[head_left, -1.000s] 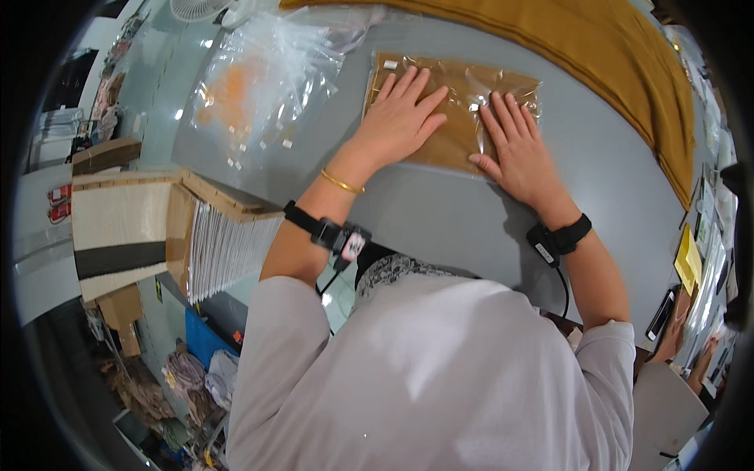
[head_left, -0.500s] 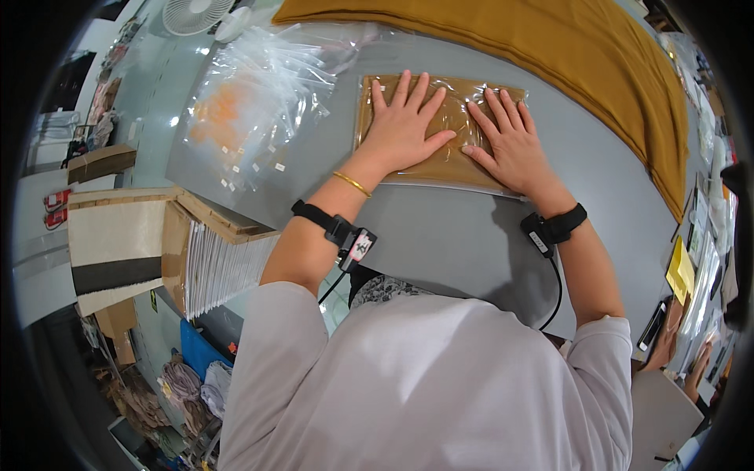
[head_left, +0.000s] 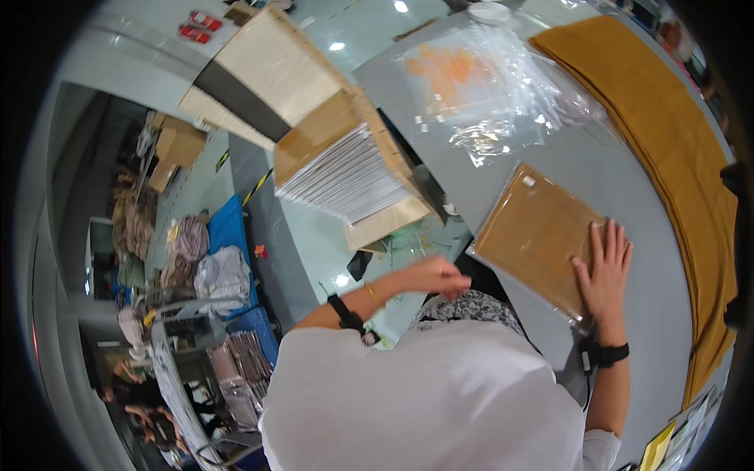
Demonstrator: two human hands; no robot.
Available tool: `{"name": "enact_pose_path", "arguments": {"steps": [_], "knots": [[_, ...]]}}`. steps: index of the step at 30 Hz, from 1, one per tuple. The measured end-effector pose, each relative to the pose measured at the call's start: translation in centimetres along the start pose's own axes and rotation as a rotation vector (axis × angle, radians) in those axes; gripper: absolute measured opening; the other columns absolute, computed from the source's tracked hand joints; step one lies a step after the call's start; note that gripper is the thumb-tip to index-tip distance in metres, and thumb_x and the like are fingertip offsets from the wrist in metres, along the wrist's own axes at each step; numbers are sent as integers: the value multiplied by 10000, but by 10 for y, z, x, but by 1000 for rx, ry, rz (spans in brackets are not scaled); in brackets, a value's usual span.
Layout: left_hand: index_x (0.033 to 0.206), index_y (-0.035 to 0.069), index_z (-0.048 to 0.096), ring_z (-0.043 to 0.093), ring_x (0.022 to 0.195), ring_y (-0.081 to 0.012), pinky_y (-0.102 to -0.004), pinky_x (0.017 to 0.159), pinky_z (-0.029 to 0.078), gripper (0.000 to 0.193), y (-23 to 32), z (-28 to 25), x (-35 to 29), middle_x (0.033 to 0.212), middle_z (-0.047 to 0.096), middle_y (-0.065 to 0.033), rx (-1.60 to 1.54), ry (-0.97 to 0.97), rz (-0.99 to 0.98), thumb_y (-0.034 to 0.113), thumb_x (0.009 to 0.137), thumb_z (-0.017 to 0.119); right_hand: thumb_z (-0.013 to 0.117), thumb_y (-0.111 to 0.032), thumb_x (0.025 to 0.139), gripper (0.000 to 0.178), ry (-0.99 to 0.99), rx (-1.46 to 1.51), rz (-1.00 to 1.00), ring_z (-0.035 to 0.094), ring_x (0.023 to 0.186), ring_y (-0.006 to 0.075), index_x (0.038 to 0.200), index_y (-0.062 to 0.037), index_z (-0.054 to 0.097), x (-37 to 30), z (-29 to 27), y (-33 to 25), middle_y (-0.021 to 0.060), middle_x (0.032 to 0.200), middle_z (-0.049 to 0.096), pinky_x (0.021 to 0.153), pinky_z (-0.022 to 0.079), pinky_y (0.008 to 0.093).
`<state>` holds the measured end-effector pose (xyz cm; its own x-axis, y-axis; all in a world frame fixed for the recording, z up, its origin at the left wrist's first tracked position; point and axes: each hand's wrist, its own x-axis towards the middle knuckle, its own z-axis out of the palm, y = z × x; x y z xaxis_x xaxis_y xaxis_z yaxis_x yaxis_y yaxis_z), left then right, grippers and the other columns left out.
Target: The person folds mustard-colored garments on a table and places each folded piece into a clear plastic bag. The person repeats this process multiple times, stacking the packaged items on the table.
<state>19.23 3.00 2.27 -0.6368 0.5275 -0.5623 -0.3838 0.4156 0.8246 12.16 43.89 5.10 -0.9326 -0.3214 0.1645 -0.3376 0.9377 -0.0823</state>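
Note:
A folded mustard-brown garment in a clear plastic bag [head_left: 538, 235] lies on the grey table [head_left: 542, 337], with one edge near the table's front. My right hand [head_left: 606, 271] rests flat on the bag's right end, fingers spread. My left hand [head_left: 440, 276] is away from the bag, at the left in front of my body. Its fingers are curled closed and slightly blurred, and nothing shows in them.
A pile of clear plastic bags [head_left: 487, 86] lies farther back on the table. Along the right side stretches mustard cloth [head_left: 652, 118]. An open cardboard box [head_left: 314, 133] packed with thin white-edged packets stands to the left. Beyond it are a blue cart [head_left: 228, 235] and heaped garments [head_left: 220, 275].
My left hand has come off the bag and moved left, its fingers now curled. My right hand stays flat on the bag. The view has turned left, showing more floor and carts.

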Motion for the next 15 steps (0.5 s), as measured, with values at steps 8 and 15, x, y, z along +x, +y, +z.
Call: {"name": "enact_pose_path", "arguments": {"steps": [8,15], "knots": [[1620,100,403,458,1492,-307,-524,1244,371,596,-10,19,-45,1616,491,-117,-1387,484,709,439,1136,482,670,-394,1004,728,-110,530,-264,202,1621,411,1633,-113,432,40,-3,-99,219,1734,270,1316,134,571],[1553,81,471,499,1441,-345,-550,1193,438,555,7,-165,-151,1555,535,-122,-1286,919,1177,455,1143,451,673,-185,988,540,-58,336,-149,339,1567,366,1508,-79,571,34,-8,-73,96,1655,456,1278,268,522]]}}
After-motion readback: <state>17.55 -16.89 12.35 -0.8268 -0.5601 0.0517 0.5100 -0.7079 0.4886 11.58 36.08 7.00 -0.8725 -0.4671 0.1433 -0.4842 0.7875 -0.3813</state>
